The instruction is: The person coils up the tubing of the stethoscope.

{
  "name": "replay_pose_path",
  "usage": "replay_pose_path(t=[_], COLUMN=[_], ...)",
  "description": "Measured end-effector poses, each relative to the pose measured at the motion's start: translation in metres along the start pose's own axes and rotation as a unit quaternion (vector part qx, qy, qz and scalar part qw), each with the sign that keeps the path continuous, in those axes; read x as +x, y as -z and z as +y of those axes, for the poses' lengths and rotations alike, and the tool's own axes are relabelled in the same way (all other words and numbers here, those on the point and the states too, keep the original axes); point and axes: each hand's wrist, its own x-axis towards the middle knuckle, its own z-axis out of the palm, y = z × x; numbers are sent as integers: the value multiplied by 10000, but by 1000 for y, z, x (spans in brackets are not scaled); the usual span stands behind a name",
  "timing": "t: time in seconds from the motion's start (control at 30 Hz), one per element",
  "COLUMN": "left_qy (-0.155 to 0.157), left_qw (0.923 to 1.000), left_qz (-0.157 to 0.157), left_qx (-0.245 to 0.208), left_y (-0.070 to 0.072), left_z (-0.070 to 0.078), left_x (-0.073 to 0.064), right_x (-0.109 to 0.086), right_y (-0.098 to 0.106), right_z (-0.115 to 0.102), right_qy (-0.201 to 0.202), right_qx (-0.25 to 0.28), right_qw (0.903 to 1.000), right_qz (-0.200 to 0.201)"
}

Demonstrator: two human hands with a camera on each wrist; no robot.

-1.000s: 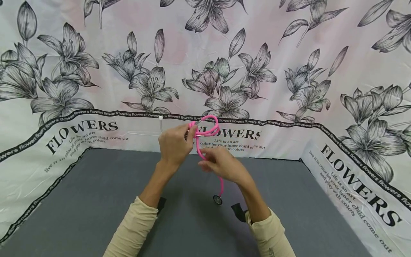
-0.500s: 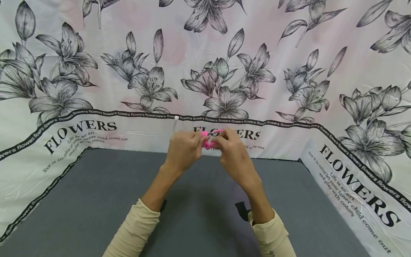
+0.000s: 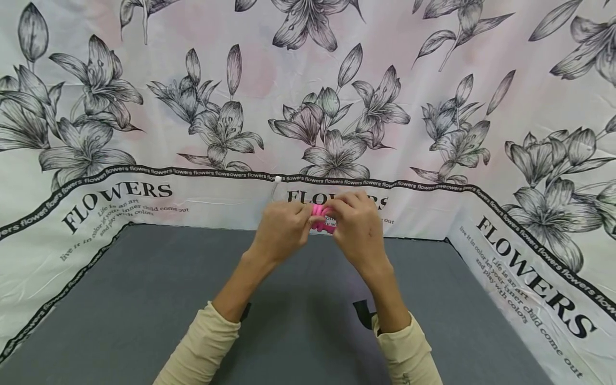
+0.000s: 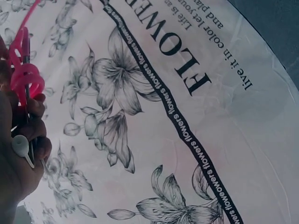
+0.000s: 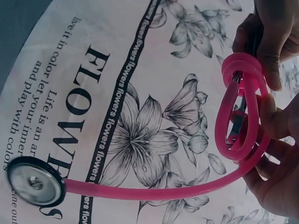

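Observation:
Between the two hands is a stethoscope with pink tubing (image 3: 318,210), held up over the table. My left hand (image 3: 281,232) grips its metal ear tubes; a white ear tip (image 4: 20,145) pokes out by that hand in the left wrist view. Pink tubing winds round the metal tubes and forms a long loop (image 5: 252,126), as the right wrist view shows. My right hand (image 3: 358,232) holds the tubing with thumb and fingers, beside the coil. From there the tubing runs out to the round chest piece (image 5: 35,181), which the hands hide in the head view.
A grey table (image 3: 159,299) lies below the hands. White fabric with printed lilies and lettering (image 3: 337,112) stands behind it and along both sides. Dark straps (image 3: 363,314) show near the cream sleeves (image 3: 202,337).
My right hand has risen from the hanging tubing to the coil beside my left hand, which has shifted right. The chest piece has gone from sight in the head view.

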Motion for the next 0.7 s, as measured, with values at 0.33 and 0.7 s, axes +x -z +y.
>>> replay_pose_path(t=[0.33,0.7], left_qy=[-203,-374], left_qw=[9994,9986], left_qz=[-280,-365], left_qx=[0,-1], left_y=[1,3], left_z=[2,3], left_x=[0,2], right_x=[-1,0], right_y=[1,5], right_z=[0,10], right_qy=[-264,-819], right_qx=[-112,816], right_qw=[9995,9932], right_qz=[115,133])
